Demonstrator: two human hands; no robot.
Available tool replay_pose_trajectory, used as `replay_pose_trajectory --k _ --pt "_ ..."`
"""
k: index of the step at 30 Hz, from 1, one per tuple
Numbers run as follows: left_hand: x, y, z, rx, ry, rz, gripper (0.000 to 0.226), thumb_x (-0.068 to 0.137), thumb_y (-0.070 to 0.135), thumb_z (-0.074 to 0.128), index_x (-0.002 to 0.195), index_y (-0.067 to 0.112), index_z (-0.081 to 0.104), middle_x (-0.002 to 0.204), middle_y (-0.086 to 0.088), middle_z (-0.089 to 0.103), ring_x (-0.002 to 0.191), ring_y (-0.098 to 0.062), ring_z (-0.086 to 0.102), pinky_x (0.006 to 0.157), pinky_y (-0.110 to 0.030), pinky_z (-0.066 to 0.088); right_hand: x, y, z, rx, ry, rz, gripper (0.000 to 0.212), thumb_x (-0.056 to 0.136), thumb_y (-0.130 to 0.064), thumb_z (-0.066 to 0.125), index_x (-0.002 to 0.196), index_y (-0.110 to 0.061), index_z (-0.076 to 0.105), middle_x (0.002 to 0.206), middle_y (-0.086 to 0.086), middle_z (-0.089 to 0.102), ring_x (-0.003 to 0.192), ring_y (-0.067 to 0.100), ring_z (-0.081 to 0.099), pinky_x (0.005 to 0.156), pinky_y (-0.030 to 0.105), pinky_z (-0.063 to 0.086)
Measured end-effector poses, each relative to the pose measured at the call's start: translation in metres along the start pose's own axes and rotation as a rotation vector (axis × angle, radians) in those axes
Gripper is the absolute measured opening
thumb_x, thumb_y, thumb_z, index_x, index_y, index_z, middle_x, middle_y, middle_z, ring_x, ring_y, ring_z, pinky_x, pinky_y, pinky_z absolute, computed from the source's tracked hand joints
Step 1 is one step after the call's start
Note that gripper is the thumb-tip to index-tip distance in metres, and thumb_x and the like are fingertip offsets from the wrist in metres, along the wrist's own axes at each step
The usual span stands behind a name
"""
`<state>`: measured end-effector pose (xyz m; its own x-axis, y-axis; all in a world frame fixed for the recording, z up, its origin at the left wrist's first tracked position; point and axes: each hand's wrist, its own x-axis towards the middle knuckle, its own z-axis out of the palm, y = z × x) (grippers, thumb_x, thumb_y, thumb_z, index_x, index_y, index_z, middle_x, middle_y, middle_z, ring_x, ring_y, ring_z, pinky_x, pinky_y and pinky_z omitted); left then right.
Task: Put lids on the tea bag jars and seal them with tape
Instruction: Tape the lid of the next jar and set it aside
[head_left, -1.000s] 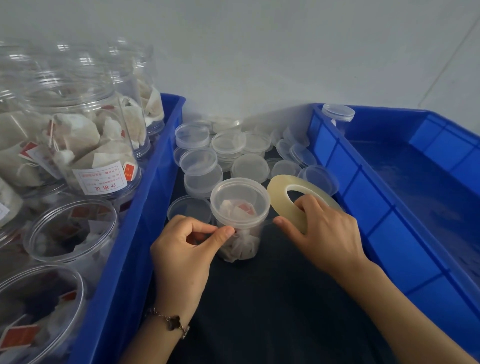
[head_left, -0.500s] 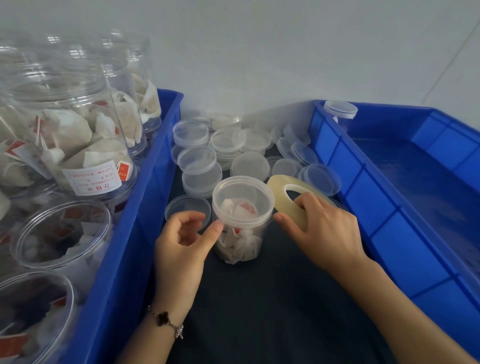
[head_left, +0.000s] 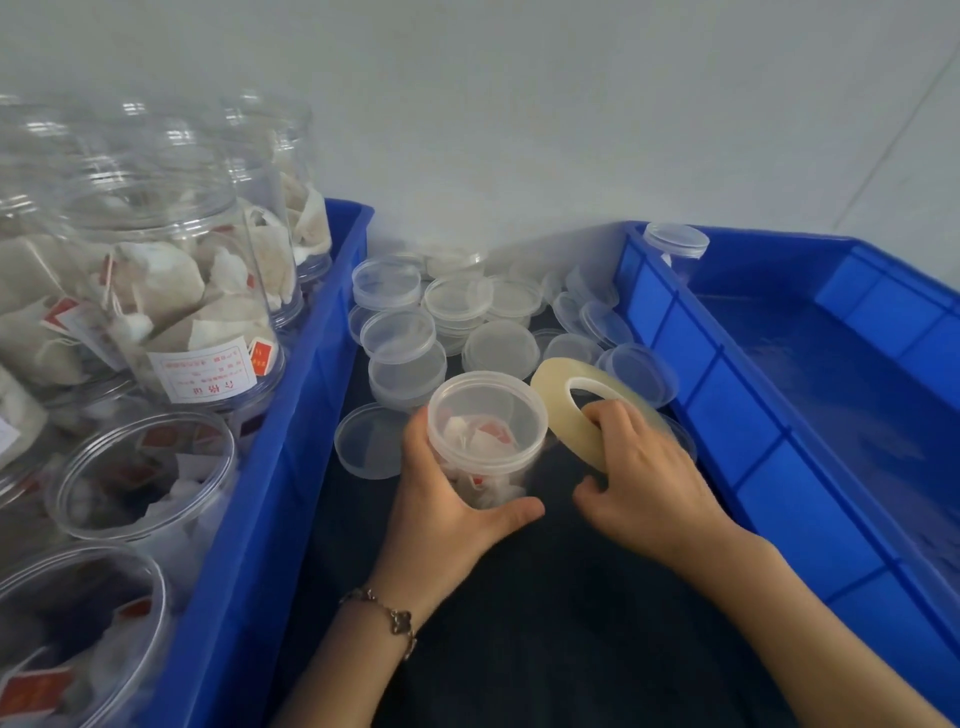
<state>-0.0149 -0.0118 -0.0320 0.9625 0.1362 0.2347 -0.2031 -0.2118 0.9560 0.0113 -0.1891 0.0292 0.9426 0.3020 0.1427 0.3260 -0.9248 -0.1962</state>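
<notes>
Dark cloth (head_left: 561, 623) between 2 blue crates (head_left: 270, 509) lies open; loose lids (head_left: 457, 306) crowd its far end.

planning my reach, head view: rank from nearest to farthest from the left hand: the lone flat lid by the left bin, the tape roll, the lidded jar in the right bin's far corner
From the left hand, which grips the small jar:
1. Lone flat lid, just left of the fingers, on the dark mat.
2. Tape roll, right of the jar, held by the right hand.
3. Lidded jar, far right, in the back corner of the right bin.

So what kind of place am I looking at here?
Likely a small packing station: blue bins, a heap of loose lids, big jars of tea bags, tape roll.
</notes>
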Motion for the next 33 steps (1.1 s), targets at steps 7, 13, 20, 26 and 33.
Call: replay_pose_trajectory --k 7,13,20,26,33 --pt "0.000 0.010 -0.014 -0.143 0.081 -0.087 0.070 0.049 0.053 0.084 0.109 0.041 0.049 0.102 0.034 0.059 0.093 0.011 0.059 0.066 -0.001 0.044 -0.008 -0.005 -0.022 -0.070 0.167 -0.153 0.039 0.075 0.005 0.064 0.110 -0.012 0.064 0.091 0.000 0.062 0.077 0.017 0.051 0.057 0.025 0.035" --pt "0.003 0.010 -0.027 -0.373 -0.021 -0.211 0.071 0.044 0.049 0.073 0.110 0.029 0.057 0.100 0.008 0.071 0.091 -0.013 0.069 0.073 -0.031 0.053 -0.012 -0.008 -0.028 -0.197 0.429 -0.237 0.034 0.064 0.009 0.071 0.089 -0.013 0.071 0.063 -0.002 0.059 0.050 0.020 0.050 0.048 0.021 0.022" --pt "0.001 0.001 -0.029 -0.445 -0.107 -0.246 0.077 0.047 0.047 0.078 0.114 0.015 0.060 0.101 -0.010 0.071 0.091 -0.027 0.069 0.072 -0.037 0.054 -0.005 -0.007 -0.024 -0.277 0.377 -0.193 0.029 0.059 0.004 0.079 0.072 -0.017 0.066 0.054 -0.004 0.048 0.044 0.018 0.045 0.039 0.023 0.031" --pt "0.003 0.000 -0.028 -0.584 -0.227 -0.256 0.075 0.043 0.058 0.085 0.108 0.024 0.068 0.097 -0.013 0.070 0.086 -0.031 0.068 0.068 -0.036 0.056 0.001 -0.009 -0.016 -0.333 0.310 -0.147 0.034 0.056 -0.001 0.085 0.077 -0.017 0.064 0.059 -0.005 0.052 0.047 0.016 0.046 0.041 0.027 0.036" --pt "0.000 0.002 -0.025 -0.635 -0.292 -0.225 0.073 0.044 0.060 0.084 0.105 0.025 0.069 0.096 -0.015 0.068 0.086 -0.033 0.064 0.074 -0.044 0.053 0.006 -0.020 -0.003 -0.368 0.192 -0.105 0.043 0.049 -0.003 0.086 0.079 -0.018 0.059 0.060 -0.005 0.049 0.047 0.014 0.044 0.047 0.027 0.031"
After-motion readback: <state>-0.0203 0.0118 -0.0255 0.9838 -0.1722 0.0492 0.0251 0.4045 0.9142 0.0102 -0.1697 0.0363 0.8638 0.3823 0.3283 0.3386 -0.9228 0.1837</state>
